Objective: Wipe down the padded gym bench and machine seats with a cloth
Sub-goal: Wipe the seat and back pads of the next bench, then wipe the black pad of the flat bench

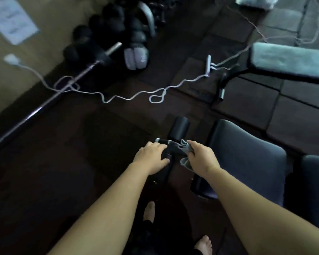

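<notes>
My right hand [201, 156] grips a grey cloth [186, 161] and presses it against the black leg-roller frame of a bench. My left hand [153, 156] rests on a black padded roller [166, 168] of the same frame, fingers curled over it. A second black foam roller [180, 128] sticks out just beyond the hands. The dark padded bench seat [245, 157] lies right of my right hand. Another padded bench [291, 59], lighter grey, stands at the upper right.
A white cable [129, 97] snakes across the dark rubber floor from a wall plug [11, 58]. Dumbbells [107, 30] and a barbell [50, 99] lie along the left wall. My bare feet [203, 244] stand below the frame.
</notes>
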`<state>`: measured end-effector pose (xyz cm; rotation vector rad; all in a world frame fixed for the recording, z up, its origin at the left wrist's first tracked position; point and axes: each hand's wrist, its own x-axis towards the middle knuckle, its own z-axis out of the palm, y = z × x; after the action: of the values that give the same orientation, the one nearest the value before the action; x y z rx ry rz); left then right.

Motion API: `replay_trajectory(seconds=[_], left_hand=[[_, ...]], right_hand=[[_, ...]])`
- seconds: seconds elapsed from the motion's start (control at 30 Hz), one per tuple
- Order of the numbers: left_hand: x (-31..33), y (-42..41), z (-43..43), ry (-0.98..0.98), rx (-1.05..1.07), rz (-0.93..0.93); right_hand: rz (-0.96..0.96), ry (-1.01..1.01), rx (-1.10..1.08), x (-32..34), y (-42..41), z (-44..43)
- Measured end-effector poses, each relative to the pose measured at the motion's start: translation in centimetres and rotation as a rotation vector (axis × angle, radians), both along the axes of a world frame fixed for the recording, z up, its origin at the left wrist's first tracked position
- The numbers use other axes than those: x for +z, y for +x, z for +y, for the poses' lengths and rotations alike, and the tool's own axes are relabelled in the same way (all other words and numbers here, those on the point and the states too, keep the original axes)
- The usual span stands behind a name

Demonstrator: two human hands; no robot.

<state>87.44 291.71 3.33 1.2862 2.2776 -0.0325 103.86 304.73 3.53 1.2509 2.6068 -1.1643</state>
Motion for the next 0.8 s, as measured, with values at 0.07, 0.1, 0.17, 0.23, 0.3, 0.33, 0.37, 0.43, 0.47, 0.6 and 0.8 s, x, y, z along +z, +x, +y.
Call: replay_trajectory(seconds=[0.07,0.1,0.17,0.23,0.3,0.33,0.37,0.43,0.47,0.6,0.8], left_hand=[[2.4,-1.9,-3.3,-0.002,0.076,0.016],[3.5,-3.1,-5.0,-0.009,0.113,0.021],[5.3,-5.7,-8.3,-0.019,0.174,0.025],[6.8,-8.5,-11.3,-0.017,0.213,0.029],[8.3,-11.9,-14.0,-0.010,0.249,0.034],[8.9,-13.3,-15.0,-0.010,0.261,0.037],[9.7,-15.3,-16.3,-0.004,0.276,0.044],[11.0,-19.0,-18.4,-0.004,0.281,0.041],[11.6,-20.9,-19.0,-0.010,0.273,0.040],[13.4,-28.1,-19.2,-0.052,0.228,0.064],[14.8,-37.2,-11.5,-0.067,0.113,0.113]], right_hand=[[0.031,0.016,0.051,2.6,-2.9,-1.9],[0.041,0.021,0.072,3.8,-4.5,-2.9],[0.060,0.023,0.102,6.2,-8.0,-4.7],[0.081,0.017,0.138,8.1,-11.6,-6.7],[0.106,0.019,0.178,9.6,-15.8,-8.8],[0.119,0.012,0.188,10.3,-17.4,-9.6],[0.135,0.007,0.203,11.0,-19.7,-10.7],[0.159,-0.004,0.222,12.2,-23.7,-12.4],[0.173,-0.014,0.225,12.8,-25.5,-13.0],[0.202,-0.024,0.209,13.7,-32.1,-12.9],[0.167,0.026,0.107,13.7,-39.6,-6.9]])
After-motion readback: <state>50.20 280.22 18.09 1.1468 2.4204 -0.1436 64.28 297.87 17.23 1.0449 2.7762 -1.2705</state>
